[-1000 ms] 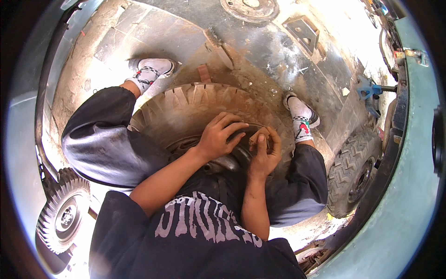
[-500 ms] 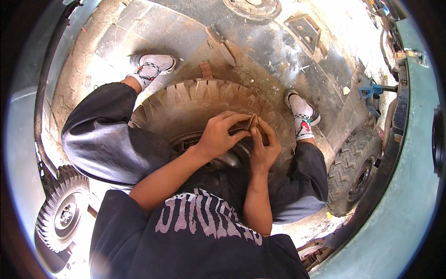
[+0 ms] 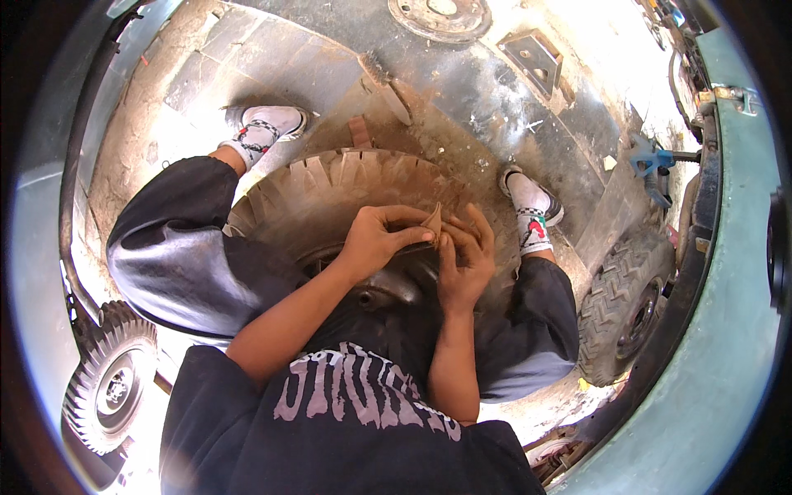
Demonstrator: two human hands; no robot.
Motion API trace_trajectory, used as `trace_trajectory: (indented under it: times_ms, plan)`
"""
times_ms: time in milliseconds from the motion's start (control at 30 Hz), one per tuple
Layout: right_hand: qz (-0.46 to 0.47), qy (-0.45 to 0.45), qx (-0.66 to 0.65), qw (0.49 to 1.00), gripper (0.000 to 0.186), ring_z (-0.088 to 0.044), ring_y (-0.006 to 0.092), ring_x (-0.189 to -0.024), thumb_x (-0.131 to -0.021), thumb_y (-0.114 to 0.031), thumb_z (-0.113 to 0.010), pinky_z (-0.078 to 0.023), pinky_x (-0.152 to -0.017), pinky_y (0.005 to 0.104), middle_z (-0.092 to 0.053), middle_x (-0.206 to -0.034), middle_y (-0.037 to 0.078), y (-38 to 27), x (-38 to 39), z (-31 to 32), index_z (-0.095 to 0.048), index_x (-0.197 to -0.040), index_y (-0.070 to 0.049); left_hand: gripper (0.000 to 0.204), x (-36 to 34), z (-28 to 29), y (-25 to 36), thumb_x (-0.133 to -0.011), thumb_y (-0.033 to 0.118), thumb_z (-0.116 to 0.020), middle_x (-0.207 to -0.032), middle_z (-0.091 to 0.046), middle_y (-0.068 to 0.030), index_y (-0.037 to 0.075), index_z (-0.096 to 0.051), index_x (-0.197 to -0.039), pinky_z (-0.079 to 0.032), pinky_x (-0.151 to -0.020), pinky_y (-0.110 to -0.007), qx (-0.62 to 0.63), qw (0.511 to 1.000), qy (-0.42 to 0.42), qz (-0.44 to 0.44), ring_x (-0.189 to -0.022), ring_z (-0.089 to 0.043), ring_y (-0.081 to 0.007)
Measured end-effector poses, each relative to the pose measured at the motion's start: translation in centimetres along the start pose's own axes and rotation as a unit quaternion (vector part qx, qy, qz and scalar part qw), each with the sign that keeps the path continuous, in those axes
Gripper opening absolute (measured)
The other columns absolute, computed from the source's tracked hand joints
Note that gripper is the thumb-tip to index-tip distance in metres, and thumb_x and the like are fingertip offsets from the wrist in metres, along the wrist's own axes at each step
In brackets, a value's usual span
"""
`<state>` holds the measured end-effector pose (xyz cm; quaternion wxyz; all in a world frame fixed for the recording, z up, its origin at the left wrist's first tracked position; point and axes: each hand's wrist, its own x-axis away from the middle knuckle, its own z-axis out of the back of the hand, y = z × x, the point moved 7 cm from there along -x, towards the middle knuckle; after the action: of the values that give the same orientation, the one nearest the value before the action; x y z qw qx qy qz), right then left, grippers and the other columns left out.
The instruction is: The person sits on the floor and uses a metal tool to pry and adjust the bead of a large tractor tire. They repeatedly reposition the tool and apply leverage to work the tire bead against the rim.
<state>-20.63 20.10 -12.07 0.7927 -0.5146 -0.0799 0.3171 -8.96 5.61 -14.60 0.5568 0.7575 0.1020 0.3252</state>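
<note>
Fingers (image 3: 403,213) of the left hand (image 3: 368,239) pinch a small, flat, brown piece (image 3: 435,219) with a pointed top. Bent fingers of the right hand (image 3: 466,276) are close by it, but I cannot tell if they pinch it too. The piece is over a big, round, dusty brown rubber tire (image 3: 326,183), between two loose, dark pants legs (image 3: 186,256).

the floor (image 3: 293,51) is grey, tiled in places, and marked with brown dirt and pale stains. on it lie a brush (image 3: 388,89), a reddish block (image 3: 359,130), a round metal disc (image 3: 440,20) and an angular metal piece (image 3: 523,54). a large tire (image 3: 351,175) rests there too, beside the block.
</note>
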Motion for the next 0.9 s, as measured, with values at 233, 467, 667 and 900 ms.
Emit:
trace_trajectory:
  times_ms: [233,467,667,900]
  plan:
    - [-0.166,-0.109,-0.137,0.970,0.031,-0.072,0.0128,-0.100,-0.092,-0.010,-0.084,-0.057,-0.090,0.0290,-0.078,-0.112,0.007,-0.2,-0.6,-0.1,-0.076,-0.120,0.000,0.026,-0.3,-0.6,1.6,-0.092,0.012,-0.085,-0.104,-0.081,-0.0066,-0.004,-0.080,-0.112,-0.056,-0.091,-0.029,0.017,0.998,-0.052,-0.027,-0.097,-0.070,-0.0107]
    - [-0.267,-0.132,-0.248,0.922,0.017,-0.061,0.0082,-0.091,-0.102,-0.018,-0.074,-0.049,-0.086,0.0272,-0.071,-0.099,-0.001,2.7,-3.2,3.4,-0.072,-0.109,-0.003,0.034,-0.5,0.1,1.1,-0.088,0.024,-0.090,-0.103,-0.080,-0.0100,0.000,-0.079,-0.110,-0.057,-0.087,-0.033,-0.090,0.996,-0.023,0.003,-0.094,-0.074,-0.0203]
    - [-0.305,0.199,-0.402,0.840,0.019,-0.068,0.0154,-0.094,-0.106,-0.022,-0.066,-0.055,-0.077,0.0312,-0.071,-0.103,0.003,9.7,-1.6,6.4,-0.067,-0.116,-0.007,0.053,5.2,-1.9,-0.9,-0.080,0.023,-0.092,-0.103,-0.073,-0.0144,0.005,-0.070,-0.125,-0.058,-0.088,-0.045,-0.543,0.819,0.081,-0.168,-0.097,-0.072,-0.0382]
    - [-0.324,0.268,-0.458,0.783,0.020,-0.071,0.0188,-0.086,-0.107,-0.025,-0.064,-0.057,-0.063,0.0327,-0.071,-0.103,0.006,12.0,-2.2,5.9,-0.064,-0.118,-0.009,0.062,3.5,0.4,-7.6,-0.080,0.025,-0.089,-0.108,-0.073,-0.0185,0.004,-0.062,-0.132,-0.058,-0.089,-0.049,-0.625,0.775,-0.014,-0.090,-0.103,-0.071,-0.0416]
